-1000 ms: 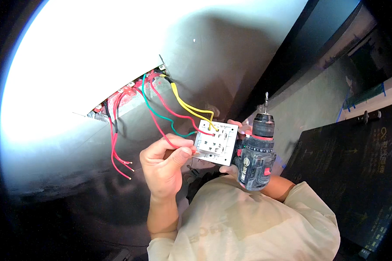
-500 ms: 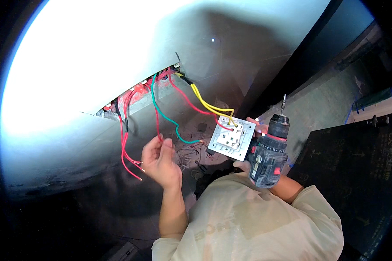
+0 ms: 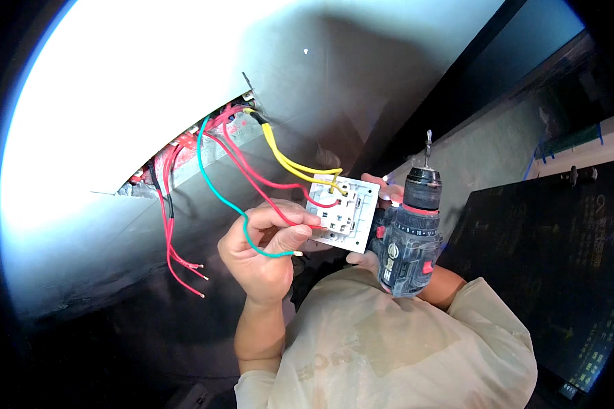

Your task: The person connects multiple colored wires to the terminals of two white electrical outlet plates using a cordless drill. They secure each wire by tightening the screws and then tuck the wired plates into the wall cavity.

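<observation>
My left hand (image 3: 259,262) pinches a red wire (image 3: 256,183) near its end, against the back of a white wall socket (image 3: 366,217). Another red wire (image 3: 290,185) and a pair of yellow wires (image 3: 280,155) run into the socket's terminals. A green wire (image 3: 218,194) crosses in front of my left fingers, its bare tip loose. My right hand (image 3: 364,260) grips the socket's edge, fingers above and thumb below. A cordless drill (image 3: 409,242), bit upward, sits at that same hand and hides much of it; how it is held there cannot be made out.
The wires come out of a long slot (image 3: 215,146) cut in the pale wall (image 3: 150,82). Several loose red wires (image 3: 170,242) with bare ends hang at the left. A dark printed board (image 3: 539,273) stands at the right.
My left hand has moved right with the red wire, up to the socket. The green wire now lies across its fingers. The view has shifted slightly, with socket and drill a little further left.
</observation>
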`<state>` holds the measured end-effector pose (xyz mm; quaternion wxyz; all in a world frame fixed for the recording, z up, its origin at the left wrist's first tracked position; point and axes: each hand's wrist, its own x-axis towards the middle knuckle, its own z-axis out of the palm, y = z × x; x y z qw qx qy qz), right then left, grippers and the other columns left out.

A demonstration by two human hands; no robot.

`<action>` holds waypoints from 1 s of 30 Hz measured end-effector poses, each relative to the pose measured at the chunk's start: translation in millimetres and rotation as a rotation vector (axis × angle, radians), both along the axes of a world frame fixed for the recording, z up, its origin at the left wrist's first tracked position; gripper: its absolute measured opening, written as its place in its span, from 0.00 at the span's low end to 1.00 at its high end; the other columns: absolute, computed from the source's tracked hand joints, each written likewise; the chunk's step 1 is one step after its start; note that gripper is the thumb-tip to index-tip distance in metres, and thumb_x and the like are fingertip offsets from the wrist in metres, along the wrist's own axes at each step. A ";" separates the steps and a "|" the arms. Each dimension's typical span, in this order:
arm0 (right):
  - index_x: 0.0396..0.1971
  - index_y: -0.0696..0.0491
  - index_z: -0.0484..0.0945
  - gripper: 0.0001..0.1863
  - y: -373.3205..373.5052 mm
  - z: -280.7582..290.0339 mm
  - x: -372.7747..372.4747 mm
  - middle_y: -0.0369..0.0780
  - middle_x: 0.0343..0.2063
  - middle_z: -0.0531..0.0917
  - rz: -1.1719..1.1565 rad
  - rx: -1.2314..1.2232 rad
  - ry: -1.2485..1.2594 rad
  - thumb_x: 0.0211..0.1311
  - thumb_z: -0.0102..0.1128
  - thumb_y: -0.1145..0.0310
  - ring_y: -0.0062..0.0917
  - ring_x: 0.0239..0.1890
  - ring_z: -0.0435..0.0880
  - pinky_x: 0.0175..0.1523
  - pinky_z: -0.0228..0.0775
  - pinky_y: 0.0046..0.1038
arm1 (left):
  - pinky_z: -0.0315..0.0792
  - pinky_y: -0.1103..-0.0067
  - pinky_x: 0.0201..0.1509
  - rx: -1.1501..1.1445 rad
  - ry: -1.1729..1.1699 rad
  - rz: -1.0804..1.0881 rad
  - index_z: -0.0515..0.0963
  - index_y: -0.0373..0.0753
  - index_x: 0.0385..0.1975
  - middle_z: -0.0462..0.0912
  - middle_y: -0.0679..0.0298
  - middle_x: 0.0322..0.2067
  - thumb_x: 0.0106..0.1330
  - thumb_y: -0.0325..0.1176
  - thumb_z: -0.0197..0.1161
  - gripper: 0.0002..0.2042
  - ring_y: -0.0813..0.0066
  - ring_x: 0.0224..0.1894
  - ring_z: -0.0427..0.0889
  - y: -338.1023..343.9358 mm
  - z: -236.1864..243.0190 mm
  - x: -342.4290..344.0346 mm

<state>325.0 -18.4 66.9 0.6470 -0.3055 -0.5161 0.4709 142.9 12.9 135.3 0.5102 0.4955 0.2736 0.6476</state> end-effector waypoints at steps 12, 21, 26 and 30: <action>0.72 0.59 0.53 0.67 14.1 31.7 3.7 0.44 0.62 0.69 0.012 -0.107 -0.243 0.35 0.90 0.53 0.32 0.65 0.70 0.71 0.60 0.36 | 0.76 0.74 0.45 0.152 0.348 0.150 0.83 0.30 0.32 0.88 0.55 0.27 0.56 0.20 0.73 0.06 0.69 0.36 0.81 15.0 21.4 -0.3; 0.71 0.58 0.53 0.66 14.0 35.3 10.2 0.45 0.63 0.68 -0.011 -0.013 -0.586 0.33 0.90 0.57 0.32 0.64 0.71 0.71 0.61 0.36 | 0.75 0.73 0.49 0.136 0.407 0.192 0.86 0.32 0.32 0.89 0.60 0.29 0.53 0.19 0.75 0.08 0.70 0.37 0.82 13.2 25.6 -6.2; 0.71 0.58 0.52 0.66 13.6 32.1 1.0 0.44 0.62 0.69 0.026 -0.010 -0.335 0.35 0.89 0.55 0.32 0.65 0.69 0.73 0.56 0.35 | 0.75 0.69 0.58 -0.153 0.073 0.032 0.86 0.33 0.35 0.85 0.48 0.51 0.55 0.22 0.76 0.08 0.63 0.51 0.83 1.6 14.6 -9.6; 0.71 0.56 0.53 0.65 14.4 38.5 -1.6 0.43 0.62 0.71 0.094 0.068 -0.208 0.37 0.89 0.54 0.32 0.65 0.69 0.74 0.53 0.34 | 0.70 0.63 0.67 -0.070 0.009 -0.136 0.85 0.35 0.36 0.70 0.40 0.67 0.58 0.28 0.77 0.10 0.54 0.65 0.75 12.5 5.7 -6.4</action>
